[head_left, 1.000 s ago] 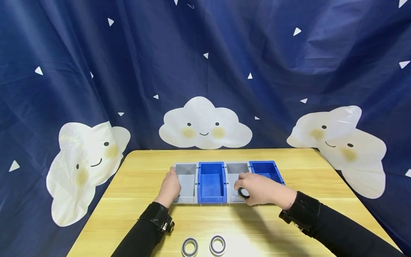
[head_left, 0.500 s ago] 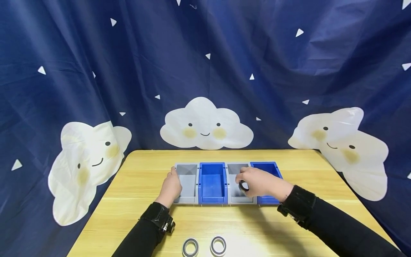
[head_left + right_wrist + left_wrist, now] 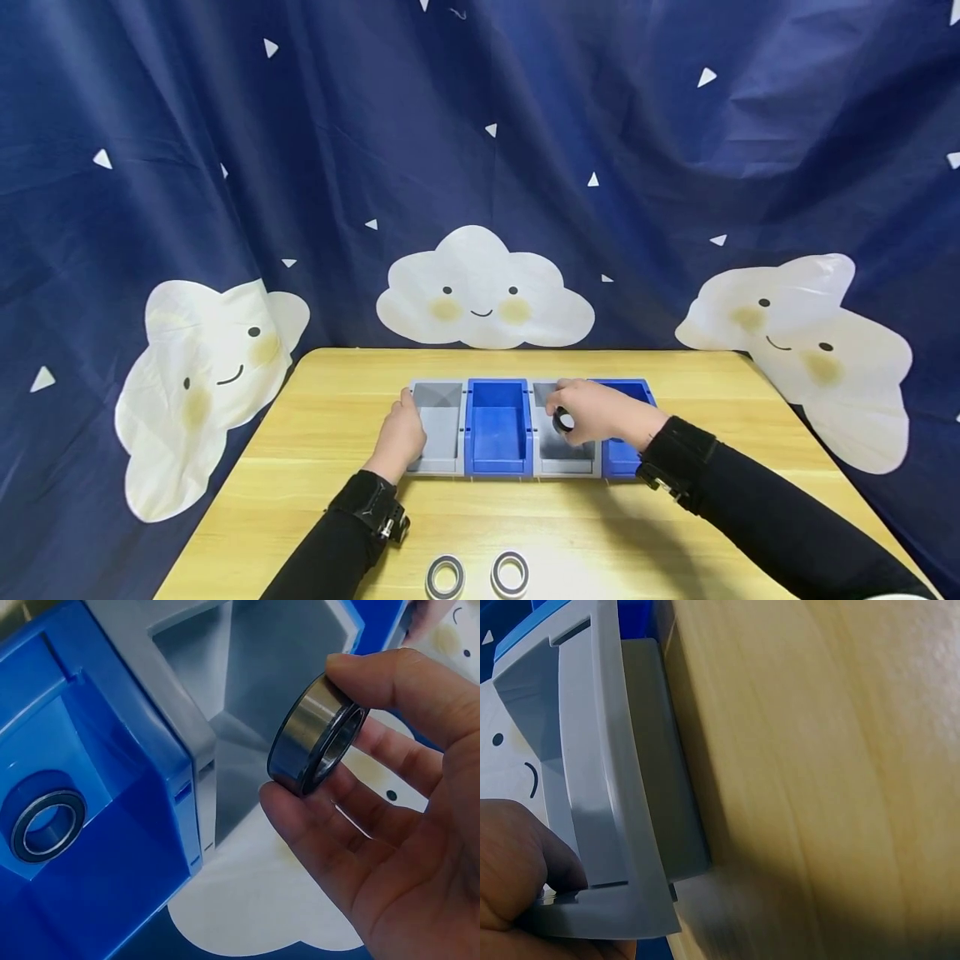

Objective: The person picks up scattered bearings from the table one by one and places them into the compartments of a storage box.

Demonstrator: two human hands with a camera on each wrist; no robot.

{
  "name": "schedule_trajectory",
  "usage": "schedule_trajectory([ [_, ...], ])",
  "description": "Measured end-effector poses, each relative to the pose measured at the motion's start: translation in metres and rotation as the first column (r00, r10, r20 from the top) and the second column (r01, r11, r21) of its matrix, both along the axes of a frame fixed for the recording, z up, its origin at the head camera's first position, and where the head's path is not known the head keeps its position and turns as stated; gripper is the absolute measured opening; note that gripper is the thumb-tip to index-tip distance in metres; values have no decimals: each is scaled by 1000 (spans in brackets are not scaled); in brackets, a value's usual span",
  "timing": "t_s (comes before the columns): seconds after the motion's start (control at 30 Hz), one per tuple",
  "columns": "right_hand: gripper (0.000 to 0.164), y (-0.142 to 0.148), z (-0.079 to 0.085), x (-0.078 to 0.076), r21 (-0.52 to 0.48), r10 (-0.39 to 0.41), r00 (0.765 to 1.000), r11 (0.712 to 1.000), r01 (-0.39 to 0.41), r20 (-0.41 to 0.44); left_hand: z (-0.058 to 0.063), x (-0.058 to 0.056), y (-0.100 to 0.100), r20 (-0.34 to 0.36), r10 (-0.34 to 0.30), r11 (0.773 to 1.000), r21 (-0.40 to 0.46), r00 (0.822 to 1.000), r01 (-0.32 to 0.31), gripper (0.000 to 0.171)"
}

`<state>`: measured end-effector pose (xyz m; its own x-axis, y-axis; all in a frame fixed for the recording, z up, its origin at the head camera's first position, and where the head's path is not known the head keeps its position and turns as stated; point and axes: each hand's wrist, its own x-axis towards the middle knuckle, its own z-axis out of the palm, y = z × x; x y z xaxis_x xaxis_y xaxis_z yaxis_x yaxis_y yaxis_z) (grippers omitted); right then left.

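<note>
Between thumb and fingertips my right hand (image 3: 596,410) pinches a ball bearing (image 3: 316,735), a steel ring with black seals, over the right grey bin (image 3: 564,454). Another bearing (image 3: 49,826) lies inside the rightmost blue bin (image 3: 135,787), as the right wrist view shows. At the left end of the row, my left hand (image 3: 399,435) grips the side wall of the left grey bin (image 3: 600,772), its thumb curled over the rim. Part of that hand is hidden behind the bin in the left wrist view.
Two more bearings, a left one (image 3: 445,577) and a right one (image 3: 510,574), lie flat near the front of the wooden table (image 3: 300,492). The left blue bin (image 3: 497,433) stands between the grey bins. A dark blue curtain (image 3: 480,167) with clouds hangs behind.
My right hand has shifted slightly back and to the left with the bearing, over the right grey bin. My left hand stays on its bin. The head view has shifted a little.
</note>
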<state>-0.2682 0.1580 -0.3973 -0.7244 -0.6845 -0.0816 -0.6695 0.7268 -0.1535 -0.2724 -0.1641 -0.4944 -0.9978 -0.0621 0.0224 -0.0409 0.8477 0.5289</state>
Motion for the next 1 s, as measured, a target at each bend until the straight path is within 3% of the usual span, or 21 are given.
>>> schedule_trajectory([
  [0.33, 35, -4, -6, -12, 5, -40, 999, 999, 40, 29, -1, 0, 0, -2, -11, 1000, -13, 1000, 11, 69],
  [0.57, 34, -6, -13, -18, 1, -24, 1000, 1000, 24, 13, -1, -1, -1, -3, -11, 1000, -23, 1000, 11, 68],
  [1.0, 32, -8, -28, -30, 33, -84, 996, 996, 82, 43, -2, -1, 0, -4, 4, 1000, 16, 1000, -4, 71],
])
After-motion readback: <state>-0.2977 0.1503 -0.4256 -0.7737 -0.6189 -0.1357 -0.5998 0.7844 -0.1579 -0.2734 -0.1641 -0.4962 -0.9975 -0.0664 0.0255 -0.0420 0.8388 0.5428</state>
